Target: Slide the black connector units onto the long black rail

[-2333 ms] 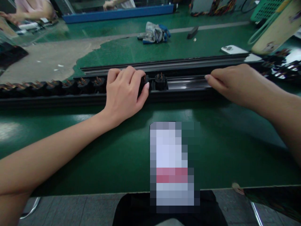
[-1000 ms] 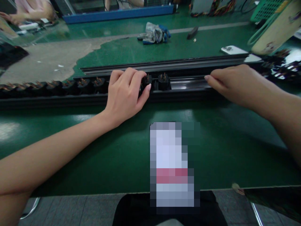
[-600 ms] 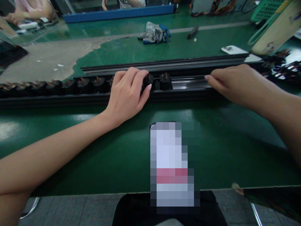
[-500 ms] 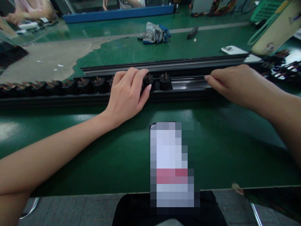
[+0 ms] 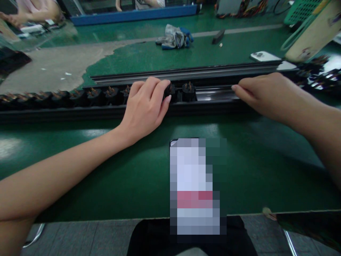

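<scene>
Around the grip spreads a glossy green tabletop, catching pale glare at left. Beyond and left of the grip lies a ragged grey patch; farther off runs a blue rail. Nearer than the grip, past the tabletop's edge, is grey tiled floor.

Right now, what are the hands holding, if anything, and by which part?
Left hand: a black socket, by its near and far sides, between thumb and fingers. Right hand: at the black rail, its hold hidden.
</scene>
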Motion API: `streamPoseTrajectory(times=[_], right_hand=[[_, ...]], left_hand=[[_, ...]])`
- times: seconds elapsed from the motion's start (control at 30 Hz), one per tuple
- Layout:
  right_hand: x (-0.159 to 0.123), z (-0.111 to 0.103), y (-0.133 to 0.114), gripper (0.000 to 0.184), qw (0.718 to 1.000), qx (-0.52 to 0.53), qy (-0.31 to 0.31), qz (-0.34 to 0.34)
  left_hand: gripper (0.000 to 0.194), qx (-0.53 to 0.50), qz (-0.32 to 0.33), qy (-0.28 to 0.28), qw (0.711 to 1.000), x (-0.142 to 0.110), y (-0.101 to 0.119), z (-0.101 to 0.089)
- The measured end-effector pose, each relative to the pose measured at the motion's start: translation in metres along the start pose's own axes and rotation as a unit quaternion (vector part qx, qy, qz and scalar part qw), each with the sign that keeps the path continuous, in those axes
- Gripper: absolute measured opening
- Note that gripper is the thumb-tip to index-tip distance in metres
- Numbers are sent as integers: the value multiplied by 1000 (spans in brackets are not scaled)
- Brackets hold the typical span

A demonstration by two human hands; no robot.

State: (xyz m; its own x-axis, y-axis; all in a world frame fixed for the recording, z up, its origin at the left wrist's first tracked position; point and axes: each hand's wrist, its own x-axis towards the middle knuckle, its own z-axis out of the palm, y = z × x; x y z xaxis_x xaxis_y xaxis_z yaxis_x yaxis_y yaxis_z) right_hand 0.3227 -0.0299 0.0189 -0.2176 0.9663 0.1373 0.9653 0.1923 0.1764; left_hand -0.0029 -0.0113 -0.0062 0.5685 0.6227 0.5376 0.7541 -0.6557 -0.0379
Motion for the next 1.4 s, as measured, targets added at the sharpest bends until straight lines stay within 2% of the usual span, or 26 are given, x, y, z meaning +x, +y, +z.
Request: streamPoseTrajectory(times=[0.53,0.87,1.4], right_hand=[[-1,-3,-2,30,1000,13,-16,15],[1,4,3,31,1000,19,-4,12],[0,-2,-2,30,1000,9,-20,13]], left_hand=[[47,6,4,-9,1000,0,0,1],[50,4,24,-19,1000,-2,-2,5],[51,-20,41,-29,999,-3,-5,7]])
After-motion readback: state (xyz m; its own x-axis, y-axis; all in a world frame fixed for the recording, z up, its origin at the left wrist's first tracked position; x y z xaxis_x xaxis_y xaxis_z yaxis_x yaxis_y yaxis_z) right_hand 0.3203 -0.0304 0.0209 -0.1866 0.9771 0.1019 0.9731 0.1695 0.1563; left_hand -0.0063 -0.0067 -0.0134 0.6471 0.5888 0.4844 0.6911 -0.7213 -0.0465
